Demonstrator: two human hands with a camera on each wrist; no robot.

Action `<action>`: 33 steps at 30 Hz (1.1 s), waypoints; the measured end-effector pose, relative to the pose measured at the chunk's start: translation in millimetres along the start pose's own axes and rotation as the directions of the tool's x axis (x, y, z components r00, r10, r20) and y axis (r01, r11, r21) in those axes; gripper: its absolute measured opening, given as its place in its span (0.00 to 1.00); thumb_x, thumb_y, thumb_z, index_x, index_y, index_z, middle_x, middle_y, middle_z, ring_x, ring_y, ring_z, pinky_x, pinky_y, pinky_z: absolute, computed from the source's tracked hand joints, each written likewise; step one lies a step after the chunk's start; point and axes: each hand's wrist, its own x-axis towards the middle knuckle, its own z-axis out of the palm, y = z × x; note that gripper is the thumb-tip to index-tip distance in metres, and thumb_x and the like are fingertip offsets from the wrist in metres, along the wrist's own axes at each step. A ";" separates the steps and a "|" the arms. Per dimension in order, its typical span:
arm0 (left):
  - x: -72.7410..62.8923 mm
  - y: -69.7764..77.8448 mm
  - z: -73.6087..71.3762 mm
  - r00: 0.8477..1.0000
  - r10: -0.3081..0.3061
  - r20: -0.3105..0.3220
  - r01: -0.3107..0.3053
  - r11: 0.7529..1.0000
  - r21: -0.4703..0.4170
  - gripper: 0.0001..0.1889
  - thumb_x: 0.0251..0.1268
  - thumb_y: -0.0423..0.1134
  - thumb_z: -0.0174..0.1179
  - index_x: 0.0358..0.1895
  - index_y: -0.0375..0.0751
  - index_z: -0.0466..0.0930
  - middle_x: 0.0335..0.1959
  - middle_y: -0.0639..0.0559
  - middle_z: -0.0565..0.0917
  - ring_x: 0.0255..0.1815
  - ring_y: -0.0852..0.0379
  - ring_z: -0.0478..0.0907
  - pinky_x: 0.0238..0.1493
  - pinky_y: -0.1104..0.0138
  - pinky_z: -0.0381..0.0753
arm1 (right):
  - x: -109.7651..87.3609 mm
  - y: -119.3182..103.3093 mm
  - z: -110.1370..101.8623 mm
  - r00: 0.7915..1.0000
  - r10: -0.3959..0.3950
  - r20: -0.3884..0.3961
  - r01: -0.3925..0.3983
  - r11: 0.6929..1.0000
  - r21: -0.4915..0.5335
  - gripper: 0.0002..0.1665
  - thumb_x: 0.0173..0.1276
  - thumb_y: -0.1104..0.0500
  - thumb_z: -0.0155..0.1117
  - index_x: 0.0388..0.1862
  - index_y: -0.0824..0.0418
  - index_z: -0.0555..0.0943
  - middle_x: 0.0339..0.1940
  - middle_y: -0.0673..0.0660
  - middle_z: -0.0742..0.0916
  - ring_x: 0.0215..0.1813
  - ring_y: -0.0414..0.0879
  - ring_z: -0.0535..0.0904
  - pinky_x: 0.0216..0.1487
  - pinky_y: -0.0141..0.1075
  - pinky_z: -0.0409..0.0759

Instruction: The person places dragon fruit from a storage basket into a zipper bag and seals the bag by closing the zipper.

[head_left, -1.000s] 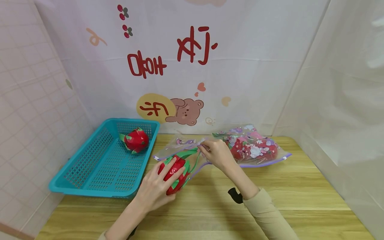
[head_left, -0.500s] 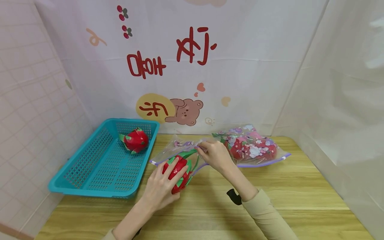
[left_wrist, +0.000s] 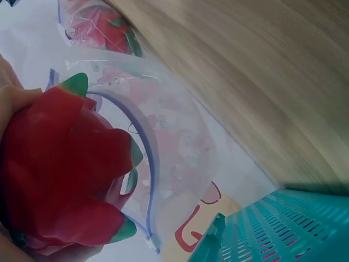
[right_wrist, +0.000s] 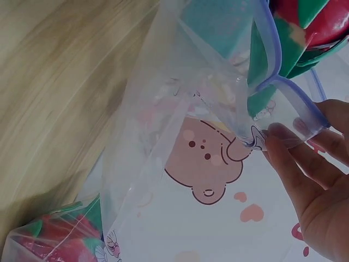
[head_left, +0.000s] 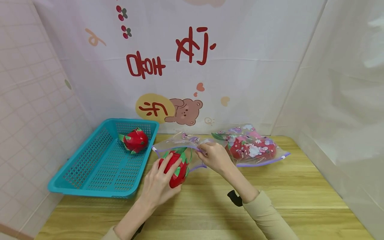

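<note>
In the head view my left hand (head_left: 159, 185) grips a red toy dragon fruit (head_left: 177, 178) with green leaf tips. The fruit is at the mouth of a clear printed zip bag (head_left: 175, 141), its leaves poking in under the purple zip edge. My right hand (head_left: 214, 156) pinches that edge and lifts it, thumb against fingers. The left wrist view has the dragon fruit (left_wrist: 65, 174) in front of the bag's curved zip (left_wrist: 147, 136). In the right wrist view the right fingertips (right_wrist: 281, 136) hold the purple strip, green leaves just beyond it.
A teal plastic basket (head_left: 129, 191) stands at the left with another dragon fruit (head_left: 136, 140) in it. At the right lies a second printed zip bag (head_left: 255, 161) with red fruit inside. A white printed cloth (head_left: 246, 93) hangs behind the wooden table (head_left: 210, 216).
My left hand has moved the dragon fruit slightly up and forward to the bag's mouth. The zip edge now arches over its leaves. The right hand keeps its pinch.
</note>
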 end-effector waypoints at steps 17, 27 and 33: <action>-6.0 10.2 12.8 0.978 0.192 0.079 -0.201 0.972 0.124 0.43 0.19 0.50 0.82 0.54 0.52 0.78 0.58 0.45 0.77 0.55 0.37 0.73 0.39 0.50 0.81 | 7.7 -10.9 4.7 0.996 0.015 -0.085 -0.018 0.999 -0.038 0.09 0.63 0.58 0.65 0.23 0.56 0.83 0.15 0.48 0.80 0.16 0.35 0.69 0.18 0.24 0.64; 0.3 1.0 16.8 0.999 -0.038 -0.010 0.038 0.998 0.057 0.39 0.25 0.48 0.78 0.54 0.48 0.78 0.54 0.43 0.80 0.49 0.39 0.78 0.35 0.50 0.85 | -1.9 -10.7 5.6 0.996 -0.069 -0.056 0.066 0.997 -0.050 0.05 0.56 0.60 0.71 0.32 0.59 0.86 0.26 0.52 0.88 0.23 0.40 0.82 0.24 0.28 0.78; 5.6 -2.8 19.0 0.975 -0.219 -0.022 0.219 0.976 -0.011 0.38 0.28 0.49 0.78 0.53 0.46 0.78 0.51 0.44 0.82 0.46 0.43 0.81 0.28 0.53 0.85 | -12.6 -9.3 3.7 0.996 -0.052 0.077 0.057 0.996 -0.070 0.16 0.51 0.62 0.74 0.41 0.57 0.85 0.33 0.52 0.88 0.29 0.43 0.83 0.27 0.33 0.80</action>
